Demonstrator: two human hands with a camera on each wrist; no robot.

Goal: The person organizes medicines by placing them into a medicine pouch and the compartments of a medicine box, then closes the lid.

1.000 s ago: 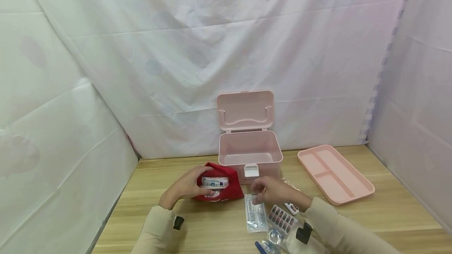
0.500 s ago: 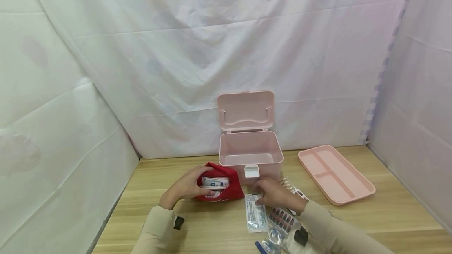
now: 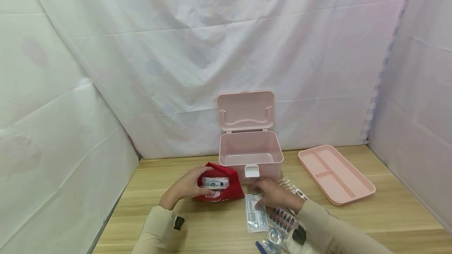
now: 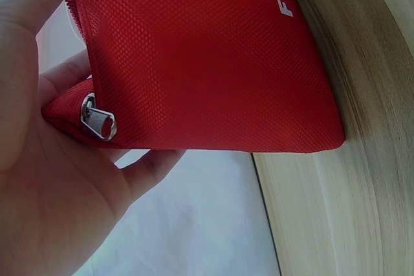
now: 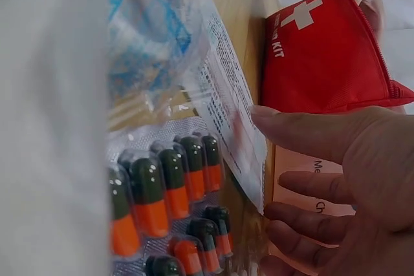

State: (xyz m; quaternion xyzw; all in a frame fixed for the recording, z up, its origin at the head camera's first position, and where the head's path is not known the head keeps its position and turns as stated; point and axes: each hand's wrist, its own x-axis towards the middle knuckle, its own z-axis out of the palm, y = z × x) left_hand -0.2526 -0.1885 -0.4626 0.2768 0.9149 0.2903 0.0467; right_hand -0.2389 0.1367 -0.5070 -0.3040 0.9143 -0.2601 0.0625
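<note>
In the head view my left hand (image 3: 187, 184) grips the side of a red first aid pouch (image 3: 233, 185), whose unzipped mouth shows white packets (image 3: 215, 182) inside. The left wrist view shows the pouch's zipper pull (image 4: 97, 121) lying by the palm. My right hand (image 3: 273, 194) is low at the front of the pink box, over the far end of a flat clear-and-white printed sachet (image 3: 256, 216). In the right wrist view the thumb (image 5: 291, 124) lies at the sachet's edge. The other fingers are spread apart beyond it, not closed round anything.
An open pink box (image 3: 265, 173) with raised lid stands behind the hands. A pink divided tray (image 3: 347, 175) lies to the right. Near the right forearm are a capsule blister pack (image 3: 281, 219), blue tweezers (image 3: 260, 247), bagged items (image 3: 274, 236) and a white strip (image 3: 300, 194).
My right hand has lowered from above the sachet to its far end by the box, and has hardly moved in the last half second. My left hand keeps its grip on the pouch.
</note>
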